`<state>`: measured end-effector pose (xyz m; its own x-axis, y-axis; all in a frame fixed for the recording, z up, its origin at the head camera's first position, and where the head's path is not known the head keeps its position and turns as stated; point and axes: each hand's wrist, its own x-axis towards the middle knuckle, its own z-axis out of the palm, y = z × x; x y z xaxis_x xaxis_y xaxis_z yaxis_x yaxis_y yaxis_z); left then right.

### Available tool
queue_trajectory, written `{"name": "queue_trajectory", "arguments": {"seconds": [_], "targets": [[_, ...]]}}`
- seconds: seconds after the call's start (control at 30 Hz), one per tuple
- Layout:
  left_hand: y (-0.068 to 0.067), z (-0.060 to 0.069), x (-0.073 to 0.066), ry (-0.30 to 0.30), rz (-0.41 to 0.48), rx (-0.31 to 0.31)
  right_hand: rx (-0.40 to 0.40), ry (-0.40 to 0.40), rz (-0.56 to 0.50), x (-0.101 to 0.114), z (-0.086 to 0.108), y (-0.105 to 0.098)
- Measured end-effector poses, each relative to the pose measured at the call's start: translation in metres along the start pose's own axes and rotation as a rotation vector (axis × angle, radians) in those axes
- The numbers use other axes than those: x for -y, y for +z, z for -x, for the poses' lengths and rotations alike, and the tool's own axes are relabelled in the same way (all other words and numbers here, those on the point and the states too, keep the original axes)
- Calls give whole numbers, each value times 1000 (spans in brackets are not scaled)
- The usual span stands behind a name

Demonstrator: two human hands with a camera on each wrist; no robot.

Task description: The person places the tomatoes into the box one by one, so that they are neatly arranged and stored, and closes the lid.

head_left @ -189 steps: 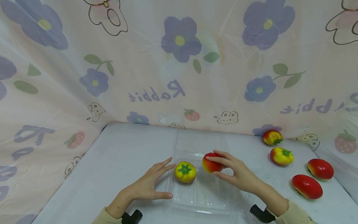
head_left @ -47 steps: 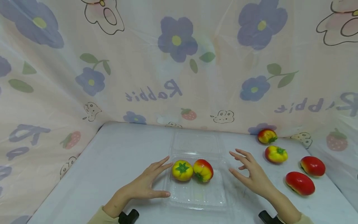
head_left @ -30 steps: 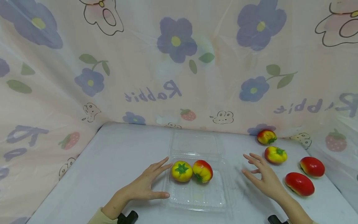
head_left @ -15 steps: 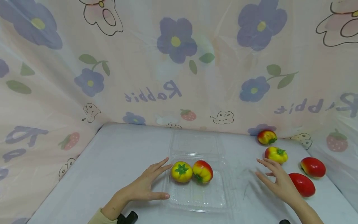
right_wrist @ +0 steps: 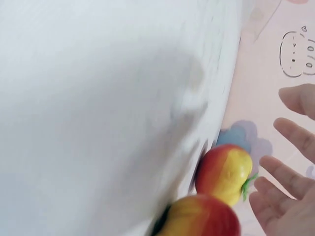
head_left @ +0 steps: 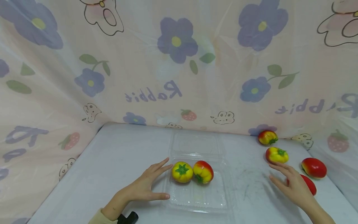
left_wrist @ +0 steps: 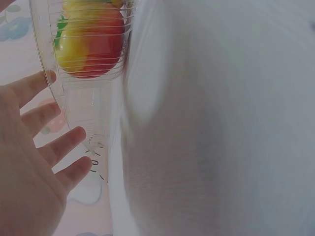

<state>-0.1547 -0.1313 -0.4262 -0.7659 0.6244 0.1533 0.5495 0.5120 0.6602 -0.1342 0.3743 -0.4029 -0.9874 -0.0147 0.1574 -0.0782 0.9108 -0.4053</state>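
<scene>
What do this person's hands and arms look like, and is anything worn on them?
The left hand and right hand are bare, with no gloves or rings showing. On the left side, a pale beige sleeve and a stubby, rounded black piece appear at the frame's bottom edge. No sleeve shows on the right.

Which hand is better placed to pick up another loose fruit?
Probably the right hand: it holds nothing and is close to the loose fruits, while the left hand is farther away, beside the clear container.
</scene>
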Motion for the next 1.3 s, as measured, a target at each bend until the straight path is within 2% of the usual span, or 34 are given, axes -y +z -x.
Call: {"name": "queue_trajectory", "arguments": {"seconds": [0.2, 0.37, 0.73, 1.0, 1.3], "targets": [[0, 0, -1, 1, 8, -5, -10, 11, 56, -14, 2, -3], [0, 0, -2, 3, 11, -8, 42, 59, 79, -21, 0, -7], [0, 0, 0, 13, 1, -12, 95, 79, 144, -43, 2, -12], [1, 1, 2, 25, 6, -19, 145, 118, 193, -49, 4, -16], [3, 0, 2, -5, 8, -11, 229, 102, 239, -60, -1, -23]]}}
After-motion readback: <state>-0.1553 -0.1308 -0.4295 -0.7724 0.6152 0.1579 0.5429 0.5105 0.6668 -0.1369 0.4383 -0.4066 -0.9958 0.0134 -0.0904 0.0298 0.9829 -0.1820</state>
